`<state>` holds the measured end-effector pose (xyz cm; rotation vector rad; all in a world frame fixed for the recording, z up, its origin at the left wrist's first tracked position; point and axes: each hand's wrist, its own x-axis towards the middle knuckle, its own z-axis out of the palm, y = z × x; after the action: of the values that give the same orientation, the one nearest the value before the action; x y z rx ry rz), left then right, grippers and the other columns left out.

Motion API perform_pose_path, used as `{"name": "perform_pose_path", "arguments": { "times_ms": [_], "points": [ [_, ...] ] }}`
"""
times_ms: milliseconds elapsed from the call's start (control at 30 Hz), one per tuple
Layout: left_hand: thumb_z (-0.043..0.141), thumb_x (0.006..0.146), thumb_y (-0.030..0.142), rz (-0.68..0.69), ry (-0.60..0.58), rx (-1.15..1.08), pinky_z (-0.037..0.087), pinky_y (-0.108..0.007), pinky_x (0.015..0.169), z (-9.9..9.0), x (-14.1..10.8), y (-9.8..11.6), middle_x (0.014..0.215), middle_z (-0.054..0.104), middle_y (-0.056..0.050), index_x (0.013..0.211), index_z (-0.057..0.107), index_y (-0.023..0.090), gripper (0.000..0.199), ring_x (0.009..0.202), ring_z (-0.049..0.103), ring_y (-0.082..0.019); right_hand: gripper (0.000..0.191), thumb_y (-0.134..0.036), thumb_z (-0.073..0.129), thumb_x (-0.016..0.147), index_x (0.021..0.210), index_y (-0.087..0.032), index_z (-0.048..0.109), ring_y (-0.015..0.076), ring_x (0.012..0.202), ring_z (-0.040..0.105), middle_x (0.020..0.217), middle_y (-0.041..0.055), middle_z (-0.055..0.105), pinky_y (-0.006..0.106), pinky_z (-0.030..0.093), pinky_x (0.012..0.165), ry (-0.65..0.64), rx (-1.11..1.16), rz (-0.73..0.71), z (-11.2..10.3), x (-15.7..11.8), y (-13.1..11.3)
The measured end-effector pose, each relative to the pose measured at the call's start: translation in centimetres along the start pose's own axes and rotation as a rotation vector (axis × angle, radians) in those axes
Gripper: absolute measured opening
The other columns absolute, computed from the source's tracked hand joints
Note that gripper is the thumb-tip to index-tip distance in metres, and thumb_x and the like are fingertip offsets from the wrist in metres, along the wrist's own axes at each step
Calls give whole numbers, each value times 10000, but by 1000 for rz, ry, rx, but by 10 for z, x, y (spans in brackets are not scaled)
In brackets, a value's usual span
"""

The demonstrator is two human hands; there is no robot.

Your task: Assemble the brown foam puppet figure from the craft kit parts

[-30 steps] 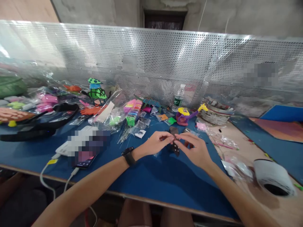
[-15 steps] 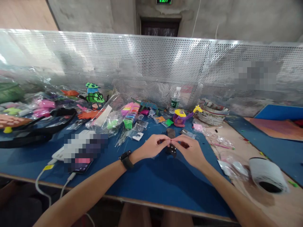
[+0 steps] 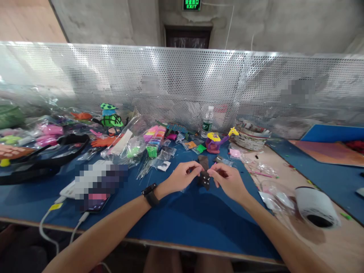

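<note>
A small dark figure (image 3: 204,181), apparently of modelling clay, lies on the blue table with white dots on its near end. My left hand (image 3: 184,176) is just left of it, thumb and forefinger pinched together near its edge. On the other side, my right hand (image 3: 227,180) is also closed in a pinch beside the figure. Whatever sits between the fingertips of either hand is too small to make out. Behind the figure are a small plastic packet (image 3: 223,160) and a purple and yellow clay model (image 3: 215,143) with a giraffe-like head.
Clay packs (image 3: 155,138), wires (image 3: 144,167) and plastic bags crowd the back left. A phone (image 3: 96,203) with cables lies near the front left. A water bottle (image 3: 207,123) stands against the perforated metal screen (image 3: 182,72). A white roll (image 3: 317,206) is at right.
My fingertips, which met over the dark figure, have moved apart to either side of it. More of its white-dotted end now shows. The camera view has tilted up slightly.
</note>
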<state>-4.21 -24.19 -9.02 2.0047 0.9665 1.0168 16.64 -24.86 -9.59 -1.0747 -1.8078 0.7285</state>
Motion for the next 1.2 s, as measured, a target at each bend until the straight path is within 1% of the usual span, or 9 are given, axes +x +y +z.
{"name": "perform_pose_path", "arguments": {
  "times_ms": [167,300,367,533,700,800,1000,1100,1200],
  "points": [
    [483,975,414,-13,22,-79,389,-219,624,1,-1,1,752,621,-8,803,632,143,354,662,517,-108,274,-440,652,892,764,-200,678,104,397,520,502,-38,592,221,418,441,59,-23,-78,-2,-2,-4],
    [543,949,434,-10,56,-154,377,-202,592,2,-1,0,683,562,15,769,618,139,354,608,477,-86,269,-451,643,906,807,-216,726,115,409,548,491,-29,621,230,457,482,217,-183,-230,-3,-4,-2],
    [569,936,451,-6,53,-192,379,-200,578,2,-1,-2,671,565,13,777,633,136,358,592,481,-83,285,-465,622,923,822,-227,744,119,410,561,462,-32,614,232,470,503,258,-267,-281,-3,-5,-1],
    [597,915,487,-59,9,-290,374,-194,511,2,1,-3,684,611,-10,795,658,125,387,534,472,-67,314,-484,586,945,850,-230,744,114,382,564,452,-40,620,227,469,498,234,-313,-297,-2,-5,2],
    [641,881,496,-92,-36,-428,388,-187,465,2,1,-6,772,685,-44,939,695,117,388,530,510,-67,287,-454,584,954,859,-232,738,110,379,564,452,-48,617,223,460,495,215,-316,-302,-2,-6,3],
    [660,869,475,-88,-67,-446,407,-187,459,1,2,-7,816,723,-79,962,707,101,387,549,553,-79,289,-455,591,949,849,-228,740,111,383,567,449,-48,613,222,455,490,208,-315,-295,-3,-7,3],
    [738,825,382,-94,-173,-430,490,-206,547,-6,1,-1,916,769,-125,991,727,106,322,644,650,-113,324,-491,589,940,836,-223,739,120,370,548,436,-42,601,242,467,495,234,-301,-273,-4,-5,5],
    [776,796,355,-101,-201,-471,531,-235,632,-10,-1,2,943,776,-138,984,711,109,316,684,675,-125,328,-502,601,930,819,-224,734,121,368,548,434,-43,602,244,468,493,245,-297,-271,-4,-5,5],
    [820,747,350,-127,-216,-528,545,-256,659,-11,-1,0,925,780,-141,948,702,108,336,672,681,-130,333,-507,602,929,809,-225,735,122,377,558,439,-42,607,243,469,496,242,-294,-268,-3,-6,4]
  ]
}}
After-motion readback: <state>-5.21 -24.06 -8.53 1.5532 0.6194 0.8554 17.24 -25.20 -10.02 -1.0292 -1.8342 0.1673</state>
